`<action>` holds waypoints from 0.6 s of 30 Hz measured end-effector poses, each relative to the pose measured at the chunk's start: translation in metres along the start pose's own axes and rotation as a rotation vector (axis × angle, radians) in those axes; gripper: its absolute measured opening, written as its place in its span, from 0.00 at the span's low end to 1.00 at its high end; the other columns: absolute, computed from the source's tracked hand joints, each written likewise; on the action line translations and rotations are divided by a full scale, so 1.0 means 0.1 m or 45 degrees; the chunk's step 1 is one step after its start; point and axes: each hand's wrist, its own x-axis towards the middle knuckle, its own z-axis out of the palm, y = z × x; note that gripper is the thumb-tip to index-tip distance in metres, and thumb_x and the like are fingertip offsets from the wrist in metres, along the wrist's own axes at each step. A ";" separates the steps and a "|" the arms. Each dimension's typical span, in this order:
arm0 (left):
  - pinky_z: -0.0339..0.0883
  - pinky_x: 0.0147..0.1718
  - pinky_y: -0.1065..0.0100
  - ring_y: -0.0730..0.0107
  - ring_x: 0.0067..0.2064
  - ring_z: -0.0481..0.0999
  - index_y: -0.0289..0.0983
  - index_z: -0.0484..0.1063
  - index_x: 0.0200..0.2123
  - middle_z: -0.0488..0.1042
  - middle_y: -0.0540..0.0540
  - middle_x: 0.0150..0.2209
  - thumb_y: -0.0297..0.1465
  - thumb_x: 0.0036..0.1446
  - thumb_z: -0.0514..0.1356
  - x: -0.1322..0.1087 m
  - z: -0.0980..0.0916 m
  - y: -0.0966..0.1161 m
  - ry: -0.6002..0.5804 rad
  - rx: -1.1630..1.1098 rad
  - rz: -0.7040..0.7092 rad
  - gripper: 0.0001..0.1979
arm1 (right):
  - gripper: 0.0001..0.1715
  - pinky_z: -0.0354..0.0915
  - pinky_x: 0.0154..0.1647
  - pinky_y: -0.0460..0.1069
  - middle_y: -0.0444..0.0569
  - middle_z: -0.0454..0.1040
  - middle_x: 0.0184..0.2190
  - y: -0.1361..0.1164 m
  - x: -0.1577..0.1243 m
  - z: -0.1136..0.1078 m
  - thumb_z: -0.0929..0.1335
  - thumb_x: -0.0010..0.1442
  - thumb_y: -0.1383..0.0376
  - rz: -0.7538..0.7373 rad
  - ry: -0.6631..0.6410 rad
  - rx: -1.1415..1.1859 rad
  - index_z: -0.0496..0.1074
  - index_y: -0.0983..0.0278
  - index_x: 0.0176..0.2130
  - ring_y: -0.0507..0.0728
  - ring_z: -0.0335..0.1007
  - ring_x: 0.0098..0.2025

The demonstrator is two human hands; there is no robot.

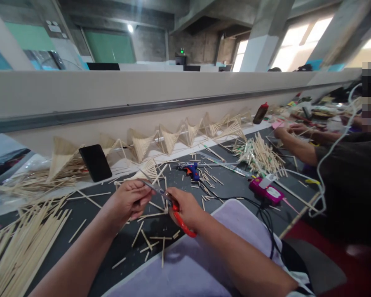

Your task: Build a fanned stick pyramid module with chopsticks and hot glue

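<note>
Scissors [173, 206], red handles, sit in my right hand [185, 208]; that grip is wrapped tight around the handles, blades pointing up-left toward my left hand [131, 200]. Left grip is narrow, pinching something thin at the blade tips. It looks like a thin stick, but it's too small to be sure. All of this sits low centre, over the dark surface [235, 187].

Risks as I judge them:
- Left fingertips are touching or just beside the blades. A slip there means a nick.
- If the pinch is loose, the stick can twist in the blades and the cut goes ragged.
- A cut-off end could fly; a person's arm [297, 146] works on the right, well apart from my hands.

Around, big to small:
- Long partition wall [111, 95] behind the surface.
- Row of fanned stick frames [170, 138] along its base.
- Heap of long sticks [21, 243] at far left.
- Loose stick pile [261, 154] on the right.
- Black phone [95, 162] leaning against the frames.
- Pink device [266, 190], black cable just beside it.
- Blue glue gun [190, 170] behind my hands.
- Short offcuts [148, 241] scattered under both hands, cluttering the space where a piece could be set down.
</note>
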 end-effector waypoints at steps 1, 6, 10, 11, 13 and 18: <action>0.48 0.07 0.80 0.86 0.12 0.47 0.33 0.70 0.27 0.58 0.56 0.15 0.35 0.50 0.61 0.00 0.00 0.00 0.003 -0.010 0.001 0.10 | 0.20 0.52 0.27 0.43 0.41 0.65 0.27 0.00 0.00 0.00 0.62 0.43 0.72 0.007 0.002 -0.004 0.64 0.62 0.39 0.50 0.56 0.27; 0.45 0.08 0.81 0.87 0.12 0.46 0.33 0.69 0.27 0.58 0.56 0.16 0.35 0.51 0.60 0.06 0.00 -0.06 0.004 -0.045 -0.011 0.09 | 0.19 0.53 0.28 0.44 0.42 0.68 0.29 0.02 0.01 -0.01 0.62 0.45 0.71 0.028 -0.014 -0.078 0.64 0.61 0.40 0.51 0.60 0.28; 0.41 0.08 0.82 0.87 0.12 0.46 0.34 0.68 0.28 0.58 0.57 0.15 0.35 0.50 0.60 0.00 -0.05 0.06 0.039 0.000 0.039 0.10 | 0.23 0.56 0.33 0.45 0.45 0.71 0.36 -0.01 0.03 -0.10 0.62 0.47 0.71 0.004 -0.066 -0.154 0.62 0.61 0.45 0.53 0.64 0.34; 0.41 0.09 0.82 0.88 0.13 0.47 0.34 0.67 0.28 0.58 0.57 0.15 0.35 0.50 0.60 -0.06 -0.10 0.14 0.079 0.014 0.081 0.09 | 0.24 0.57 0.34 0.45 0.46 0.71 0.38 -0.03 0.03 -0.13 0.62 0.47 0.71 0.012 -0.080 -0.180 0.62 0.61 0.46 0.53 0.65 0.34; 0.42 0.12 0.84 0.89 0.14 0.49 0.34 0.67 0.29 0.57 0.57 0.16 0.33 0.53 0.58 -0.23 -0.23 0.31 0.245 0.066 0.245 0.07 | 0.25 0.57 0.34 0.46 0.46 0.71 0.39 -0.07 0.02 -0.18 0.63 0.47 0.71 0.031 -0.110 -0.251 0.62 0.61 0.47 0.54 0.66 0.35; 0.61 0.18 0.81 0.79 0.24 0.68 0.40 0.71 0.35 0.72 0.55 0.25 0.31 0.48 0.63 -0.69 -0.49 0.57 0.901 0.399 0.580 0.09 | 0.20 0.56 0.31 0.48 0.47 0.71 0.36 -0.22 -0.05 -0.10 0.66 0.47 0.64 -0.089 -0.326 -0.440 0.65 0.60 0.43 0.57 0.67 0.35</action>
